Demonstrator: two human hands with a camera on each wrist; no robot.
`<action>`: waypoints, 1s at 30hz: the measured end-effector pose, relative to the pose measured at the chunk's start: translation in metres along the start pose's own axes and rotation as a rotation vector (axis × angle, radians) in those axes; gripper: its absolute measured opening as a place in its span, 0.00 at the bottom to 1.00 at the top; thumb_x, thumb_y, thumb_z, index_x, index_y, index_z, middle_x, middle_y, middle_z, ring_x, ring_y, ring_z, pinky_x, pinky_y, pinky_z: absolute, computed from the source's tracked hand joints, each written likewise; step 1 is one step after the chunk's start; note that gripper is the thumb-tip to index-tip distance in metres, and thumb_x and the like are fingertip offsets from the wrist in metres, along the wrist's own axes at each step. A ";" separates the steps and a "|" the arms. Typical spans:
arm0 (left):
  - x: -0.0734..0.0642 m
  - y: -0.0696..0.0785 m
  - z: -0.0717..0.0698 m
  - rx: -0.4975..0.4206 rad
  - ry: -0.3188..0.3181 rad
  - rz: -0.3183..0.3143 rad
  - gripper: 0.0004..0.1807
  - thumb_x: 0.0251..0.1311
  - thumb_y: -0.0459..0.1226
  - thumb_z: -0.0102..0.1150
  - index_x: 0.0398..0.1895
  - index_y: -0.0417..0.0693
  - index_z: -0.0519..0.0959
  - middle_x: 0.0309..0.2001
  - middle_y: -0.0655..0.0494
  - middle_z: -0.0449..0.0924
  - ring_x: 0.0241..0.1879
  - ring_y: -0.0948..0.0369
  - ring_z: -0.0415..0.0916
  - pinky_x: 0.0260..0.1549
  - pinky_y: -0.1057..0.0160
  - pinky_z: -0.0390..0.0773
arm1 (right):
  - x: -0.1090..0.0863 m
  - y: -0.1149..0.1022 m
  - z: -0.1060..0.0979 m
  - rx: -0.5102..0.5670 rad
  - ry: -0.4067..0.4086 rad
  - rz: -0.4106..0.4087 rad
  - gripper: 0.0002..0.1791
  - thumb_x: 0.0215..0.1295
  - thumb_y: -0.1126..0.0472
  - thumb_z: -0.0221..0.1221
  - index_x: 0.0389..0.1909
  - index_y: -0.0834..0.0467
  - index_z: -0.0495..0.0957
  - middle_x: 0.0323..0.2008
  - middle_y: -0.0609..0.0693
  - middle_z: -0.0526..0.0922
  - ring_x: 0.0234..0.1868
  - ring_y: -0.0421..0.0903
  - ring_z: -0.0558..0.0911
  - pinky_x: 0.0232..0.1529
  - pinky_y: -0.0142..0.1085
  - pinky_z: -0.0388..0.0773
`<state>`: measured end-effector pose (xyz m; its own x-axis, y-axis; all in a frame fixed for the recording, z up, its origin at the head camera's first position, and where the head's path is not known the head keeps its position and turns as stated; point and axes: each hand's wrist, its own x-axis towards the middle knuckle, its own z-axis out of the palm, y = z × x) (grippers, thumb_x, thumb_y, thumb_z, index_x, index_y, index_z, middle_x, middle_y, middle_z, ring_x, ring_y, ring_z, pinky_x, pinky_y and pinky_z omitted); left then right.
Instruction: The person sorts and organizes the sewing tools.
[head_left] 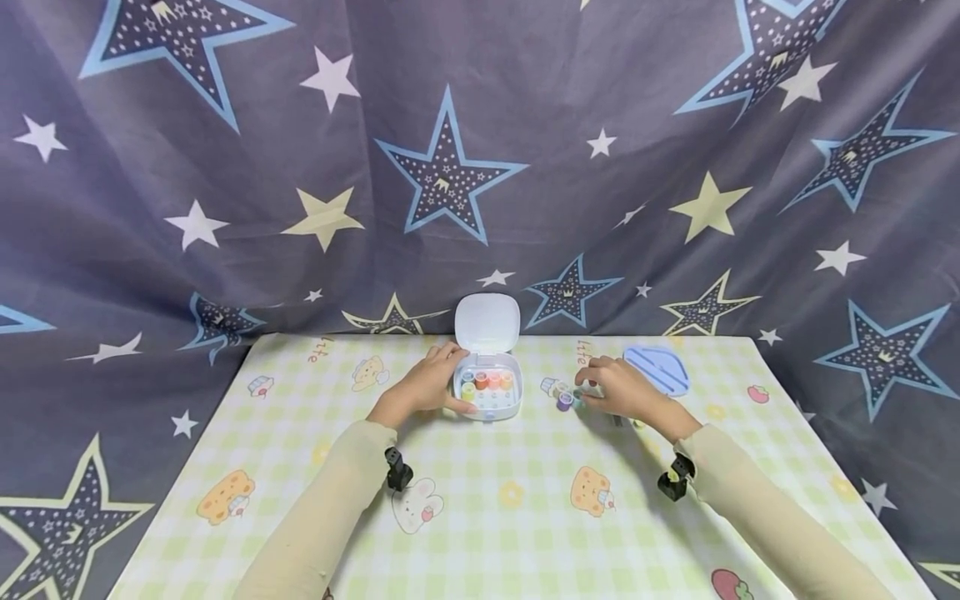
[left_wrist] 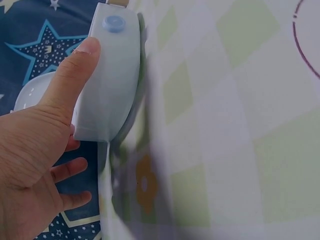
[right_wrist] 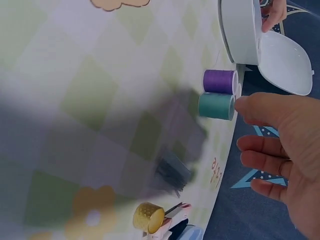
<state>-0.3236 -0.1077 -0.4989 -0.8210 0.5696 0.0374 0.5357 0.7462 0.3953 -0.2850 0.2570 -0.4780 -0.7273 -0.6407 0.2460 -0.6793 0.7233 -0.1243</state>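
Note:
My left hand (head_left: 431, 379) holds a small white box (head_left: 489, 416) by its left side, thumb at the front and fingers toward the back. The box's lid (head_left: 487, 323) stands raised. Inside are several thread spools, among them a red one (head_left: 482, 381) and a yellow-green one (head_left: 468, 392), beside rows of pegs. Over the table, my right hand (head_left: 618, 388) has its thumb and fingertips at a teal thread spool (right_wrist: 216, 106), fingers loosely bent; whether the thumb touches it is unclear. Against that spool stands a purple thread spool (right_wrist: 220, 81).
A light blue tray-like piece (head_left: 657, 371) lies behind the right hand. Near that wrist are a gold cylindrical item (right_wrist: 148, 217) and a dark, blurred small bundle (right_wrist: 172, 171). A starry curtain (head_left: 450, 275) hangs behind the checked tablecloth (head_left: 510, 533).

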 end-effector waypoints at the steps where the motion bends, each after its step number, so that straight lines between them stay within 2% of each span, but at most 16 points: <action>1: 0.001 0.000 0.000 0.001 -0.002 0.001 0.61 0.42 0.59 0.80 0.76 0.38 0.62 0.69 0.44 0.65 0.69 0.45 0.63 0.73 0.45 0.66 | 0.000 0.001 0.001 -0.001 -0.003 0.006 0.12 0.54 0.63 0.72 0.41 0.60 0.86 0.36 0.56 0.85 0.33 0.50 0.84 0.34 0.40 0.83; 9: 0.003 0.000 0.001 0.013 -0.015 0.004 0.61 0.43 0.60 0.79 0.76 0.39 0.62 0.69 0.45 0.65 0.69 0.46 0.63 0.72 0.45 0.66 | -0.001 -0.001 0.006 -0.078 -0.003 0.032 0.17 0.52 0.56 0.71 0.43 0.57 0.83 0.42 0.53 0.82 0.43 0.51 0.78 0.44 0.49 0.80; 16: 0.001 -0.002 0.000 0.020 -0.004 0.010 0.61 0.43 0.60 0.79 0.76 0.38 0.62 0.68 0.44 0.66 0.67 0.46 0.64 0.71 0.45 0.67 | -0.001 -0.002 0.008 -0.111 -0.016 0.024 0.19 0.54 0.53 0.69 0.45 0.57 0.82 0.45 0.54 0.81 0.46 0.52 0.78 0.50 0.53 0.80; 25: 0.003 -0.002 -0.003 0.005 0.000 -0.010 0.62 0.41 0.61 0.79 0.76 0.41 0.62 0.69 0.46 0.65 0.69 0.46 0.63 0.72 0.44 0.66 | -0.001 0.003 0.009 -0.108 0.015 -0.015 0.17 0.54 0.55 0.68 0.44 0.57 0.81 0.43 0.54 0.80 0.45 0.53 0.77 0.48 0.51 0.78; 30: 0.004 -0.002 0.000 0.007 -0.007 -0.009 0.61 0.42 0.59 0.80 0.76 0.41 0.62 0.69 0.45 0.65 0.69 0.46 0.63 0.72 0.44 0.65 | -0.002 0.005 0.011 -0.095 -0.006 0.003 0.18 0.55 0.54 0.68 0.45 0.57 0.82 0.44 0.54 0.80 0.46 0.52 0.78 0.49 0.51 0.79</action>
<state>-0.3276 -0.1074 -0.4994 -0.8247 0.5650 0.0276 0.5295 0.7538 0.3891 -0.2882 0.2595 -0.4894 -0.7299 -0.6402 0.2397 -0.6651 0.7460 -0.0330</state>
